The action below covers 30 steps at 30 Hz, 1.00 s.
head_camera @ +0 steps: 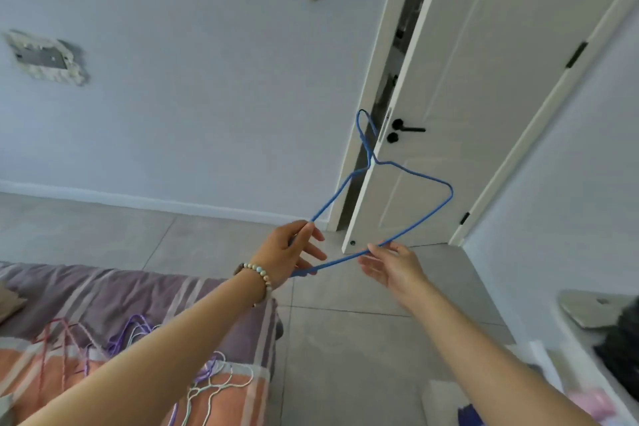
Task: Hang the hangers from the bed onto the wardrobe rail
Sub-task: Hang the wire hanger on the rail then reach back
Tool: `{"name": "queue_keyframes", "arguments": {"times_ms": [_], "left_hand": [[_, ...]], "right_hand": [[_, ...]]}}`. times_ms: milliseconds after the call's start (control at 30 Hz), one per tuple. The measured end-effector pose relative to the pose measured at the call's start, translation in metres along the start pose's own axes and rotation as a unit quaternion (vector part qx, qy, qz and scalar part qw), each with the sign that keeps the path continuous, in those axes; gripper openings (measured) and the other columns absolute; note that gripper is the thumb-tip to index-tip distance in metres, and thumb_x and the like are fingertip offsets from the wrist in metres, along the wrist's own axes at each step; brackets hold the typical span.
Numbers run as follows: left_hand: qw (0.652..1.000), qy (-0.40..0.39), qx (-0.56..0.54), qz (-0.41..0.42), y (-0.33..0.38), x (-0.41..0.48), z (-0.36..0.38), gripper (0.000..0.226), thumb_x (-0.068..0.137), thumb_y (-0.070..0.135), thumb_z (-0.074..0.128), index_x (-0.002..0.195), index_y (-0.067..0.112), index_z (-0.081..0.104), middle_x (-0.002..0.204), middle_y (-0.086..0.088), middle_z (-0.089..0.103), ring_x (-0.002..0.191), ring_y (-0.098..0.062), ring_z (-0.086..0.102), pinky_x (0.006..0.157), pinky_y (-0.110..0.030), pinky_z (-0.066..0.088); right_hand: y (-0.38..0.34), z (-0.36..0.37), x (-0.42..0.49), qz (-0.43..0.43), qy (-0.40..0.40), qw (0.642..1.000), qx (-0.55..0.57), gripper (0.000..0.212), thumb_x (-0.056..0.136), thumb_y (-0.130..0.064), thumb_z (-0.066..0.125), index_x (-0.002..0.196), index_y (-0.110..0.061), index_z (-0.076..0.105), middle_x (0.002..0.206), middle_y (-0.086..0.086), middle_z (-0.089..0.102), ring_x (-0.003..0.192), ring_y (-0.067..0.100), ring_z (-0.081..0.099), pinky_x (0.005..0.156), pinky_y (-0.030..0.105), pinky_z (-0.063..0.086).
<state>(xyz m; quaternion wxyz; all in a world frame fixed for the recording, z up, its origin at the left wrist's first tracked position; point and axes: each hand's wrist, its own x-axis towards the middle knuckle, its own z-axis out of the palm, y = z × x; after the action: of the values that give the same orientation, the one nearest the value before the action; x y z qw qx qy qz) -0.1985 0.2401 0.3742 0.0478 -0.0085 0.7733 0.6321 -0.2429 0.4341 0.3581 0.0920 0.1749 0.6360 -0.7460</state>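
A purple-and-orange striped bed [103,290] is lying at 8 o'clock, and a white door [466,79] is standing ajar at 1 o'clock. At centre, a blue wire hanger [418,180] is being held up in the air, hook uppermost. The left hand [290,252] is pinching its sloping wire between thumb and forefinger, its other fingers [316,252] spreading loose and partly hiding the hanger's corner. The right hand [394,266] is lying nearly flat, its thumb tip touching the bottom wire. Pink, purple and pale wire hangers [207,387] are lying tangled on the bed, partly hidden by the left forearm. Things at 4 o'clock are blurring beyond recognition.
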Motion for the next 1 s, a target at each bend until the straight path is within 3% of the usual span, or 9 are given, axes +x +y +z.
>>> {"name": "queue_keyframes", "arguments": {"times_ms": [33,133,200,367,600,900,1000], "left_hand": [[1.000,-0.007,0.004,0.015,0.025,0.002,0.008,0.029,0.097,0.033,0.036,0.088,0.017,0.059,0.083,-0.011,0.071,0.064,-0.025,0.069,0.068,-0.034,0.059],[0.997,-0.033,0.034,0.056,0.098,0.003,0.030,0.033,0.097,0.034,0.038,0.085,0.013,0.060,0.079,-0.012,0.072,0.058,-0.021,0.069,0.062,-0.029,0.060],[0.993,-0.068,0.061,0.078,0.145,-0.001,0.045,0.035,0.097,0.035,0.037,0.084,0.011,0.060,0.077,-0.013,0.072,0.055,-0.018,0.068,0.057,-0.024,0.058],[0.965,-0.199,0.106,0.134,0.250,-0.028,0.096,0.040,0.096,0.039,0.038,0.076,0.010,0.058,0.071,-0.005,0.072,0.065,-0.023,0.071,0.057,-0.023,0.056],[0.929,-0.311,0.066,0.189,0.349,-0.091,0.181,0.042,0.096,0.042,0.035,0.079,0.014,0.060,0.088,-0.007,0.074,0.079,-0.028,0.072,0.065,-0.027,0.057],[0.885,-0.392,-0.010,0.250,0.422,-0.152,0.336,0.041,0.099,0.037,0.031,0.078,0.012,0.057,0.084,-0.005,0.074,0.080,-0.023,0.071,0.081,-0.033,0.057],[0.872,-0.402,-0.046,0.276,0.437,-0.171,0.402,0.042,0.100,0.034,0.030,0.076,0.010,0.054,0.078,-0.005,0.073,0.075,-0.021,0.071,0.077,-0.031,0.057]], "right_hand": [[-0.024,-0.014,-0.012,-0.003,-0.013,0.999,-0.046,0.004,0.092,-0.006,0.056,0.094,-0.005,0.052,0.077,0.011,0.063,0.066,0.022,0.063,0.050,0.025,0.056],[-0.093,-0.056,-0.056,-0.027,-0.062,0.972,-0.225,0.015,0.095,-0.019,0.052,0.086,-0.007,0.056,0.080,0.008,0.064,0.066,0.020,0.064,0.061,0.028,0.055],[-0.138,-0.078,-0.093,-0.060,-0.084,0.955,-0.279,0.018,0.096,-0.022,0.051,0.087,-0.007,0.057,0.084,0.008,0.066,0.068,0.020,0.066,0.065,0.029,0.056],[-0.226,-0.118,-0.178,-0.195,-0.102,0.966,-0.138,0.023,0.094,-0.032,0.053,0.105,-0.013,0.058,0.090,0.007,0.071,0.075,0.019,0.068,0.062,0.026,0.054],[-0.274,-0.207,-0.271,-0.363,-0.022,0.926,-0.101,0.026,0.099,-0.029,0.042,0.092,-0.010,0.058,0.077,0.004,0.068,0.070,0.015,0.065,0.061,0.025,0.052],[-0.307,-0.367,-0.361,-0.428,0.075,0.899,-0.050,0.028,0.099,-0.026,0.040,0.085,-0.009,0.057,0.070,0.004,0.067,0.062,0.015,0.063,0.055,0.024,0.050],[-0.312,-0.422,-0.382,-0.444,0.117,0.888,-0.008,0.026,0.099,-0.023,0.041,0.082,-0.009,0.056,0.064,0.004,0.066,0.056,0.014,0.062,0.049,0.021,0.049]]}}
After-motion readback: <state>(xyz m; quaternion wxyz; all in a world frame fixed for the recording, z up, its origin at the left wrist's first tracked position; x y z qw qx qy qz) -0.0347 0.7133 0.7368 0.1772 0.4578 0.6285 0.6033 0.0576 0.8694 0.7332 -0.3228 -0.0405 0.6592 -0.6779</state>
